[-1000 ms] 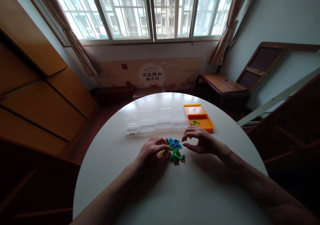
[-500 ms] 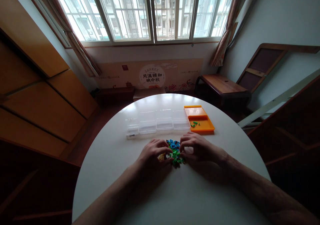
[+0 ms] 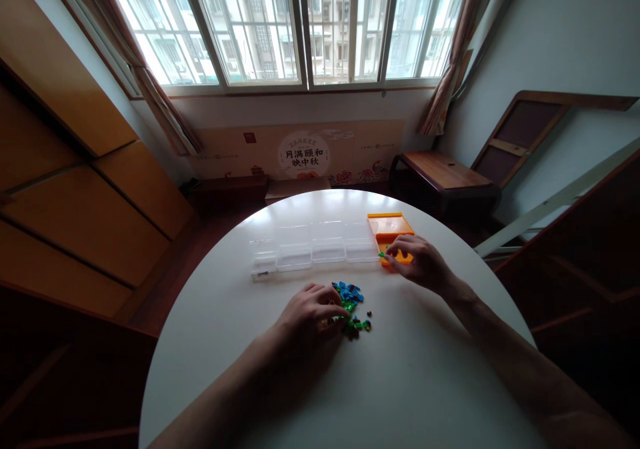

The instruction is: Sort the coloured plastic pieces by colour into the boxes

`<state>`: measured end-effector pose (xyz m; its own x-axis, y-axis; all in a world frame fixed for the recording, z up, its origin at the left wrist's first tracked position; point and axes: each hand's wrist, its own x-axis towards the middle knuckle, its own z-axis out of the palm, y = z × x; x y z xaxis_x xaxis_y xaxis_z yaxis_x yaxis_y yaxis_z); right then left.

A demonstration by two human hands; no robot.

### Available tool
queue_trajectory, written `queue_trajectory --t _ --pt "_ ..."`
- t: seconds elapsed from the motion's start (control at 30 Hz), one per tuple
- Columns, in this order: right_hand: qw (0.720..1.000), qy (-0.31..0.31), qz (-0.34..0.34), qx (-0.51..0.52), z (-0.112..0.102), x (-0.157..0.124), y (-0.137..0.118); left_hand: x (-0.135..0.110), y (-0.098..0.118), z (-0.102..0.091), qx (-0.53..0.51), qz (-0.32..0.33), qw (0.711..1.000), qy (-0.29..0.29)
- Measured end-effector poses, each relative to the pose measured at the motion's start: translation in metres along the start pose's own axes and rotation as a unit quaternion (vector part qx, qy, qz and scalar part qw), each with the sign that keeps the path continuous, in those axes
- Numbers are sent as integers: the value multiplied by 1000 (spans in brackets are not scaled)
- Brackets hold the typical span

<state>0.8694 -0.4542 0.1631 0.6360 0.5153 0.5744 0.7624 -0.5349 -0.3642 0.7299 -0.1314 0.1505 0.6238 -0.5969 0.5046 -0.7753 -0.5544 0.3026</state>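
Observation:
A heap of small toy bricks [image 3: 351, 293], blue, green and brown, lies on the white round table. My left hand [image 3: 315, 310] rests at the heap's left side, its fingers curled in and touching green bricks; what lies between the fingertips is hidden. Over the orange box [image 3: 385, 264], my right hand [image 3: 416, 260] has thumb and forefinger drawn together. A green brick [image 3: 382, 254] shows at those fingertips, by the box's left edge. Most of the box's tray is covered by this hand.
A row of clear plastic compartments [image 3: 295, 257] with raised lids stands left of the orange box. A loose brown brick [image 3: 369, 314] lies right of the heap. Beyond the table are a wooden bench [image 3: 445, 169] and a window; cabinets [image 3: 90, 216] stand on the left.
My right hand has left the heap and moved forward and right, over the orange box. My left hand stays at the heap, barely shifted. More of the heap's right side shows.

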Motion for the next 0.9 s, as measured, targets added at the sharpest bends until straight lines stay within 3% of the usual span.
queue_trajectory --t 0.13,0.3,0.73,0.9 --pt "996 34 73 -33 2 -2 22 -1 -4 1 4 26 1000 1" --pt "993 31 112 -24 8 -4 25 0 -5 3 12 31 999 23" --pt "999 10 53 6 18 -4 -9 -4 -8 5 27 25 999 6" --pt "1000 -5 23 6 22 -4 -20 -2 0 2 30 -27 999 35"
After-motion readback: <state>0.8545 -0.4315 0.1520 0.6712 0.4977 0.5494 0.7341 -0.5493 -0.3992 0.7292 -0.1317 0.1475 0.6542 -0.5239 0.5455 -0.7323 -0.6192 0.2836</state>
